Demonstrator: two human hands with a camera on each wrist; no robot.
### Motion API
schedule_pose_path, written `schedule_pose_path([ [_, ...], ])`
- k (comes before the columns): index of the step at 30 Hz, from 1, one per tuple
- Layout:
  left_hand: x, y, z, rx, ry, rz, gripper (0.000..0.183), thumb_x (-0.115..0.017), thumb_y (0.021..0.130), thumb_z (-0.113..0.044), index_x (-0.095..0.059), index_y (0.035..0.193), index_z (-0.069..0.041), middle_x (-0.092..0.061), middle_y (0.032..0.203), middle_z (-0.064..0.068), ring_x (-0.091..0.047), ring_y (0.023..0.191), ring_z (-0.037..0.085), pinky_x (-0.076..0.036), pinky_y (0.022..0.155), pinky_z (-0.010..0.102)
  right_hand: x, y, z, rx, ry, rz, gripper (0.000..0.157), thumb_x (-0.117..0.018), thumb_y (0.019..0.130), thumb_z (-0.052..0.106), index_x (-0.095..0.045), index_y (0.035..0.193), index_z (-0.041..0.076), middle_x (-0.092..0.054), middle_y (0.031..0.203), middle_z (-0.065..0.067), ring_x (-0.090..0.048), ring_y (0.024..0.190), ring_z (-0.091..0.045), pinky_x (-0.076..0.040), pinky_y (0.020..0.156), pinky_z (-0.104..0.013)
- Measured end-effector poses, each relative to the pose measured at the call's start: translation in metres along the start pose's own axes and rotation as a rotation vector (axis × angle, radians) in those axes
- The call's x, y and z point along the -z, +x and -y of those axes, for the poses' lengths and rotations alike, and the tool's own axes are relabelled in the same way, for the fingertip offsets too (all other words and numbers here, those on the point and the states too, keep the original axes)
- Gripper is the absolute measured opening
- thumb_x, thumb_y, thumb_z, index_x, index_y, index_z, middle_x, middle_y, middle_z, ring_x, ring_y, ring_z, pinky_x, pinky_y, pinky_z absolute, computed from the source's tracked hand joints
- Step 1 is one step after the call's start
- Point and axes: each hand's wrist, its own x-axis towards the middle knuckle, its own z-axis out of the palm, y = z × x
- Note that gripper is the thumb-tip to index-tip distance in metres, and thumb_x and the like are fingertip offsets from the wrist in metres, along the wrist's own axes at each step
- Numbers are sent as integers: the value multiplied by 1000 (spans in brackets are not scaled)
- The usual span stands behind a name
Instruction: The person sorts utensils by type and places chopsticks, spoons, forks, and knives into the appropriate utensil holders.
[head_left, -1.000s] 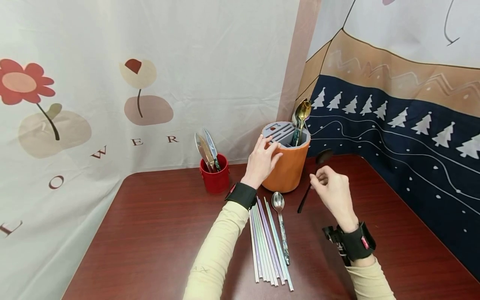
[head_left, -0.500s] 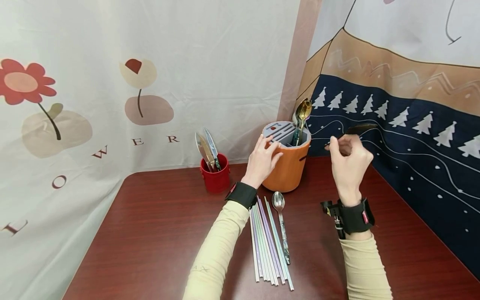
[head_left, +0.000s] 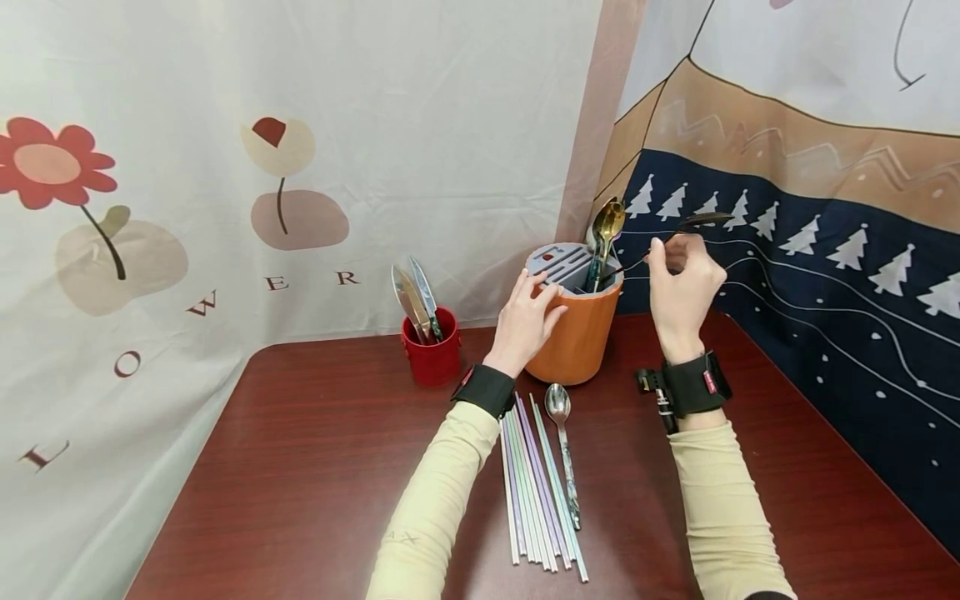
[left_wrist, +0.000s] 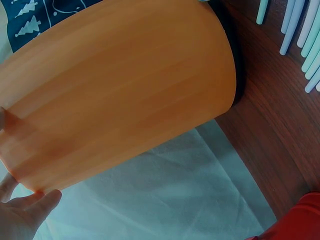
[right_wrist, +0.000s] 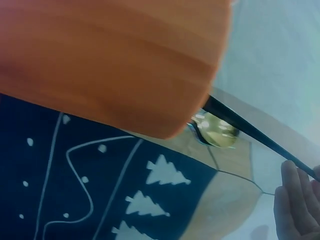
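My right hand [head_left: 684,287] pinches a dark spoon [head_left: 705,219] above and right of the orange cutlery holder [head_left: 573,337]. The spoon is tilted, bowl up to the right, its thin handle slanting down to the holder's open compartment. In the right wrist view, the black handle [right_wrist: 250,133] passes behind the holder's rim, hiding its tip. My left hand [head_left: 522,327] rests on the holder's near left rim, fingers over the edge and thumb against the side. Gold and other spoons [head_left: 607,225] stand in the compartment, beside a grey slotted top [head_left: 558,262].
Left of the holder stands a red cup [head_left: 432,354] with several knives [head_left: 415,304]. In front lie several pastel chopsticks [head_left: 532,492] and a silver spoon [head_left: 562,442] with a patterned handle. Printed cloths [head_left: 450,125] hang behind the brown table [head_left: 315,467].
My right hand has lifted the dark spoon off the table area, first up and right, then left and higher, bringing its handle to the holder's opening. The left hand stays on the rim.
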Motion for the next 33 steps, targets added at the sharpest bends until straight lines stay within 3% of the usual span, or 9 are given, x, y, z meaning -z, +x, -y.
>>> schedule_pose_path([
  [4, 0, 0, 0, 1, -3, 1, 26, -60, 92, -35, -65, 110, -17, -55, 134, 13, -41, 137, 35, -51, 96, 37, -9, 0, -9, -14, -53, 70, 27, -60, 92, 20, -61, 92, -7, -71, 87, -22, -47, 64, 23, -36, 64, -2],
  [8, 0, 0, -1, 2, -9, 4, 25, -60, 92, -34, -64, 110, -17, -55, 134, 13, -41, 137, 35, -51, 96, 37, -17, -2, -19, -10, -106, 118, 25, -62, 91, 19, -63, 92, -6, -71, 88, -22, -64, 68, -10, -34, 63, -4],
  [10, 1, 0, -1, 3, -12, 8, 25, -60, 92, -34, -64, 110, -17, -54, 135, 13, -41, 137, 35, -51, 96, 37, -20, -4, -24, -18, -119, 138, 24, -62, 91, 18, -63, 92, -6, -70, 88, -23, -67, 73, -28, -33, 63, -6],
  [12, 1, -1, -2, 4, -14, 11, 25, -60, 92, -34, -64, 111, -16, -54, 135, 13, -41, 137, 35, -51, 96, 37, -24, -5, -29, -35, -125, 156, 24, -63, 90, 17, -63, 92, -6, -70, 89, -24, -67, 76, -34, -32, 63, -7],
  [20, 2, -1, -2, 2, -20, 8, 25, -60, 92, -33, -64, 110, -16, -54, 135, 13, -41, 137, 35, -51, 96, 37, -30, -7, -38, -96, -134, 226, 27, -61, 91, 21, -64, 93, -6, -69, 86, -23, -66, 77, -33, -33, 62, -8],
  [33, 2, -1, -1, -2, -16, 3, 24, -60, 92, -33, -64, 109, -16, -54, 135, 13, -41, 137, 35, -51, 97, 37, -36, -5, -42, -126, -112, 251, 22, -65, 88, 14, -64, 95, -7, -69, 89, -24, -64, 79, -32, -34, 62, -7],
])
